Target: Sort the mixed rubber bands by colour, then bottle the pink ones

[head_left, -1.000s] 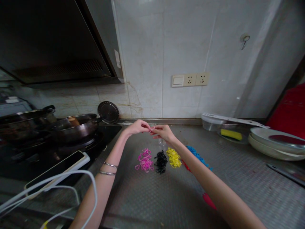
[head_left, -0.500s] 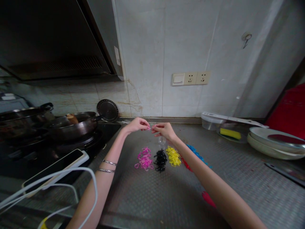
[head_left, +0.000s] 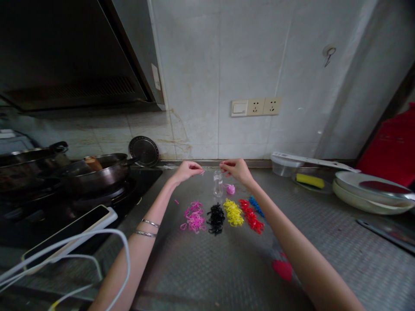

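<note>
Small rubber bands lie sorted by colour in a row of piles on the steel counter: pink (head_left: 194, 217), black (head_left: 215, 219), yellow (head_left: 233, 212), red (head_left: 251, 216), blue (head_left: 256, 205). Behind them stands a small clear bottle (head_left: 218, 183) with a pink cap (head_left: 230, 189) beside it. My left hand (head_left: 188, 170) is held above the counter left of the bottle, fingertips pinched on something tiny. My right hand (head_left: 236, 169) hovers right of the bottle, fingers also pinched, what it holds too small to name.
A stove with a dark pan (head_left: 97, 172) and a pot (head_left: 29, 162) is at the left; a phone (head_left: 68, 235) and white cables (head_left: 65, 255) lie near it. Plates (head_left: 369, 192), a container (head_left: 285, 164) and a yellow sponge (head_left: 309, 180) sit at the right. A red object (head_left: 282, 268) lies under my right forearm.
My hands, touching at the fingertips before, have drawn apart to either side of the bottle. The bottle, pink cap and red pile are now uncovered.
</note>
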`<state>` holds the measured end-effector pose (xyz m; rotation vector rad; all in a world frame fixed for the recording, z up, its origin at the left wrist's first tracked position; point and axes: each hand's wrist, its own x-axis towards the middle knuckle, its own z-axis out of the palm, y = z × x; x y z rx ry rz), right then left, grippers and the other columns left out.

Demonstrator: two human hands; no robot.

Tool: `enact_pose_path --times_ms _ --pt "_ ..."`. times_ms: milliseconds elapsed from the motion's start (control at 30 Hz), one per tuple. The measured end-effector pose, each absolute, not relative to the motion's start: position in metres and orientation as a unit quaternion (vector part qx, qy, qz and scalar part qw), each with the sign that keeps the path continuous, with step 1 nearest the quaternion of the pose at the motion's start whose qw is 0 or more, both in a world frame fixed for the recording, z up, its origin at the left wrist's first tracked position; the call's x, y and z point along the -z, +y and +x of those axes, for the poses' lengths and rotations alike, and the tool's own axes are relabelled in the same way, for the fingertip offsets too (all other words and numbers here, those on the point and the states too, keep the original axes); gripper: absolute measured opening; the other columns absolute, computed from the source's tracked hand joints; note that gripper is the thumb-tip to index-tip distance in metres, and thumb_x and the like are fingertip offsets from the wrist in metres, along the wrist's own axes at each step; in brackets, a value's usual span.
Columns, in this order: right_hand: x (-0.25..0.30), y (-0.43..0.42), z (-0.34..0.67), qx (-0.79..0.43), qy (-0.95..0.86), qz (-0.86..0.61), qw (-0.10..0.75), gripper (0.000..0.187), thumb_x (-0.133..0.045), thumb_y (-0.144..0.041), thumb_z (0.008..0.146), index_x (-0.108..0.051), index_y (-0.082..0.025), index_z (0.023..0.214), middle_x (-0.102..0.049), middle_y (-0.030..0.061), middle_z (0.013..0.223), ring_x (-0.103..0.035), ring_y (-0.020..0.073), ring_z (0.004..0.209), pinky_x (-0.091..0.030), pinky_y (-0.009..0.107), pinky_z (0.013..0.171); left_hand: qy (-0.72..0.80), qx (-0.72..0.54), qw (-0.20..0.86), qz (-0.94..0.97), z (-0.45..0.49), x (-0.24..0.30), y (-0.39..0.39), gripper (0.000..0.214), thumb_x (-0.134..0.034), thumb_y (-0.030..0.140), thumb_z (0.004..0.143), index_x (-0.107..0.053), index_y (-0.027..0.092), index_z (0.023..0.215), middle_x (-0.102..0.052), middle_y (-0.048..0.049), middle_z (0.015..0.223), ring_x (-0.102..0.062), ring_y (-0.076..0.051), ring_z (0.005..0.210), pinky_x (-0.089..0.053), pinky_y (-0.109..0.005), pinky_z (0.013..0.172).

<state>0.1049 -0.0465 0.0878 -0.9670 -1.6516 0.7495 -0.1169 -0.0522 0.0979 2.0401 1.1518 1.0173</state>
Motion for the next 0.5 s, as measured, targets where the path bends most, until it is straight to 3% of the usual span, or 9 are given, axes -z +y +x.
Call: enact_pose_path --times_ms 200,367,500 --pt "-0.085 -0.044 0.104 -0.300 -0.690 -0.400 0.524 0.028 -0.062 -0.038 0.062 -0.067 -0.012 0.072 -0.064 0.0046 0.064 -0.058 0.0149 0.056 -0.047 0.021 0.044 0.401 -0.427 0.242 0.774 -0.082 -0.084 -0.039 0.020 -0.061 0.028 0.065 -0.065 0.011 0.075 -0.064 -0.0056 0.073 -0.055 -0.013 0.069 -0.042 -0.025 0.066" --pt "-0.084 -0.041 0.108 -0.308 -0.684 -0.399 0.527 0.031 -0.062 -0.040 0.061 -0.067 -0.012 0.074 -0.064 0.0044 0.062 -0.058 0.0152 0.057 -0.047 0.022 0.047 0.407 -0.445 0.171 0.779 -0.059 -0.076 -0.024 0.019 -0.061 0.027 0.065 -0.066 0.011 0.073 -0.064 -0.0057 0.075 -0.055 -0.014 0.071 -0.041 -0.026 0.069" --pt "-0.079 -0.035 0.111 -0.313 -0.680 -0.402 0.528 0.032 -0.062 -0.040 0.062 -0.067 -0.011 0.075 -0.064 0.0045 0.062 -0.058 0.0146 0.058 -0.047 0.021 0.049 0.399 -0.453 0.198 0.773 -0.054 -0.080 -0.023 0.021 -0.061 0.029 0.065 -0.065 0.010 0.072 -0.064 -0.0062 0.073 -0.055 -0.014 0.069 -0.041 -0.026 0.067"
